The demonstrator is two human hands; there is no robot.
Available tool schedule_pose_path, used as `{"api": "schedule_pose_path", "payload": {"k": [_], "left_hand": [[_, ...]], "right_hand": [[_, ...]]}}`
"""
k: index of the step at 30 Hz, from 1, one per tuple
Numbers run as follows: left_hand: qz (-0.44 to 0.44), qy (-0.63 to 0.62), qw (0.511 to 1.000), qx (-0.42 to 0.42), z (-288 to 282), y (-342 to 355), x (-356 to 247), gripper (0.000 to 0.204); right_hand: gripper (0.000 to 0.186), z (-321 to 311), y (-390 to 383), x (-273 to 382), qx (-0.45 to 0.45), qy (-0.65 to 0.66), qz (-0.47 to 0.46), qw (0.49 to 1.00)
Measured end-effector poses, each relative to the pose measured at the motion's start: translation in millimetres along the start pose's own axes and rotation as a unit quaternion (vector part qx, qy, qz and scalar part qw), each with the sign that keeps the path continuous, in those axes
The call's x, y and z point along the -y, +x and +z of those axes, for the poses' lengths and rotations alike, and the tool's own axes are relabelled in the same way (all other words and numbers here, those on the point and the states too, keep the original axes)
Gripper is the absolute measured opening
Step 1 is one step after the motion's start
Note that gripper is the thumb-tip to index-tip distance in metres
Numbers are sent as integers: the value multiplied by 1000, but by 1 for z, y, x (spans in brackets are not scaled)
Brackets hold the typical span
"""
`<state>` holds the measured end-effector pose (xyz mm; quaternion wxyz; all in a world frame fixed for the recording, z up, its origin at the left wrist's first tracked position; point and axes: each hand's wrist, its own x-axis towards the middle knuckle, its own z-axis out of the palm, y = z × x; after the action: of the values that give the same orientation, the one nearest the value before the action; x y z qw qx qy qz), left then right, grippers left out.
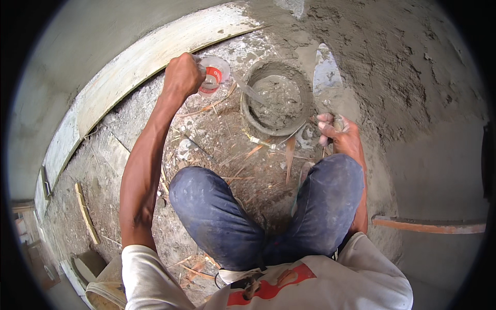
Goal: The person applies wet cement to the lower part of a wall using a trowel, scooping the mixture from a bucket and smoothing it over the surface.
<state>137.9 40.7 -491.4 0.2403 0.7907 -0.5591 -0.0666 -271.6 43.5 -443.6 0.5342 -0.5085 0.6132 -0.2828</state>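
- Your left hand [183, 76] is clamped on the left side of the cup [215, 72]; its fingertips are mostly hidden behind your knuckles.
- The cup is left of the bucket [248, 116], and a clear stream runs from its right side toward the mortar [279, 95] inside.
- Your right hand [340, 133] has its fingers curled together around the handle of the trowel [327, 70], right of the bucket; the blade extends away from you, past your fingertips.
- The bucket is round, its rim and walls crusted grey; the mortar in it is wet and lumpy.
- Rough, ridged plaster covers the wall [408, 67] at upper right, with a smoother part below.
- Under your 2 hands, the ground [227, 155] is gritty, littered with splinters and pale crumbs.
- The cup is see-through plastic with a red label; the trowel's blade is shiny metal, tapered, smeared grey near the handle.
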Motion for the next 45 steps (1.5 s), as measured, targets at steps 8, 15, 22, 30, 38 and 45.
{"api": "schedule_pose_path", "payload": {"k": [8, 15, 22, 30, 38, 45], "left_hand": [[-256, -321, 893, -186, -181, -242, 156, 44], [-499, 67, 765, -403, -335, -525, 190, 31], [-641, 145, 626, -420, -388, -725, 182, 43], [-466, 240, 819, -233, -316, -466, 193, 72], [-209, -63, 974, 66, -79, -128, 67, 87], [-121, -38, 946, 299, 127, 24, -28, 106]], "right_hand": [[30, 65, 34, -27, 74, 34, -7, 997], [30, 78, 116, -73, 227, -3, -5, 974], [30, 85, 190, -107, 270, -64, -28, 960], [35, 91, 147, -93, 188, -1, -76, 979], [94, 74, 124, -42, 187, -94, -20, 978], [70, -55, 156, -103, 133, -132, -145, 972]]}}
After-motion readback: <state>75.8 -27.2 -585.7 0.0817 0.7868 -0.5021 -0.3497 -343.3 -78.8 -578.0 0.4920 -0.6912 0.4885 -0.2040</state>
